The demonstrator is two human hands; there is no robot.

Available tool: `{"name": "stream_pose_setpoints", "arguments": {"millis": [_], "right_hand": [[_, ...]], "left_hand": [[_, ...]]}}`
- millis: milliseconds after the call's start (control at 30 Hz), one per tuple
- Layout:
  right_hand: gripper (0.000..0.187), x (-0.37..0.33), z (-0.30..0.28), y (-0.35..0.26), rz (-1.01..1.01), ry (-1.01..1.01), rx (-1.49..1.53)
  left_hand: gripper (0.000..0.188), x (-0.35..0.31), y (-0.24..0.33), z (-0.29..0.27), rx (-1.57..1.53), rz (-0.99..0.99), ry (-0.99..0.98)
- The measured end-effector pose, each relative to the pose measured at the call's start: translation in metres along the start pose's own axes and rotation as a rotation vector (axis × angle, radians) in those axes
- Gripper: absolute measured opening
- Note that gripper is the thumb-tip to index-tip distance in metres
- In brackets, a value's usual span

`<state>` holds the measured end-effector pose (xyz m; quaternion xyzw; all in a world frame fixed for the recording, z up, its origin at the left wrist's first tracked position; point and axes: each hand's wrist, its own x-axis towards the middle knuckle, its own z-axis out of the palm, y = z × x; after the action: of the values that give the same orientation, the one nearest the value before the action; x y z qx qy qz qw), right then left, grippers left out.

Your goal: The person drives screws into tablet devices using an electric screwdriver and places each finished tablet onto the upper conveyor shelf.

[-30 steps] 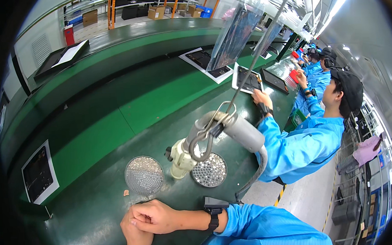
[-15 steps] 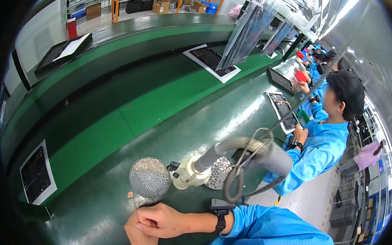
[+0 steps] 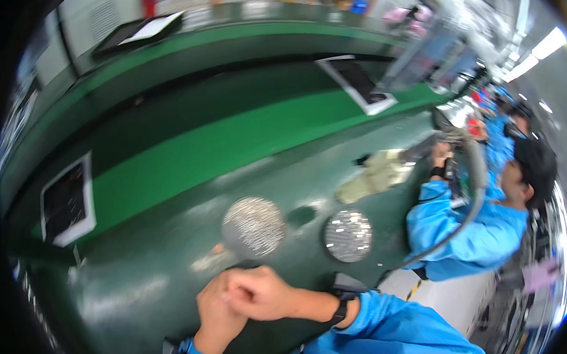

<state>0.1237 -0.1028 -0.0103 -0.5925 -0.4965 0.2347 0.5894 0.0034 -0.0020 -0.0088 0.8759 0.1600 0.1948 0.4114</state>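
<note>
My right hand (image 3: 259, 293) is folded over my left hand (image 3: 218, 310) at the near edge of the green bench, fingers curled in; no object shows between them. Just beyond them lies a round silvery perforated disc (image 3: 254, 228). To its right is a second such disc (image 3: 348, 236). Farther back hangs a pale nozzle (image 3: 379, 175) on a grey hose (image 3: 477, 173), clear of my hands. Motion blur softens the fingers.
Dark panels on white sheets lie at the left (image 3: 68, 200) and far right (image 3: 359, 83) of the bench (image 3: 170, 212). A black tray (image 3: 136, 36) sits on the upper ledge. At the right, a co-worker in a blue sleeve (image 3: 450, 232) leans over the bench. Plastic-wrapped sheets hang nearby.
The view has swung, shifting the bench things rightward and up. The nozzle has moved right and away from the discs, uncovering the second one. My hands stay folded together.
</note>
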Motion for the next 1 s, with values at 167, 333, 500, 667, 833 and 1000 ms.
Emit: {"name": "stream_pose_setpoints", "arguments": {"millis": [167,333,500,667,833,1000], "right_hand": [[0.034,0.001,-0.007,-0.004,0.051,0.029,-0.019],[0.037,0.007,-0.001,-0.005,0.030,-0.015,-0.008],[0.036,0.008,0.002,-0.004,0.041,-0.009,0.000],[0.036,0.010,-0.001,-0.008,0.042,-0.002,0.004],[0.036,0.008,-0.003,-0.008,0.065,-0.019,-0.015],[0.036,0.007,-0.003,-0.009,0.068,-0.019,-0.012]], "left_hand": [[0.027,0.009,0.000,-0.001,0.010,-0.021,-0.022],[0.024,0.008,-0.006,-0.007,-0.033,0.010,-0.003],[0.024,0.007,-0.006,-0.006,-0.035,-0.016,-0.012],[0.027,0.009,-0.008,-0.003,-0.019,0.030,-0.008],[0.027,0.011,-0.005,-0.004,-0.010,0.034,-0.006],[0.028,0.011,-0.004,-0.002,-0.029,0.025,0.003]]}}
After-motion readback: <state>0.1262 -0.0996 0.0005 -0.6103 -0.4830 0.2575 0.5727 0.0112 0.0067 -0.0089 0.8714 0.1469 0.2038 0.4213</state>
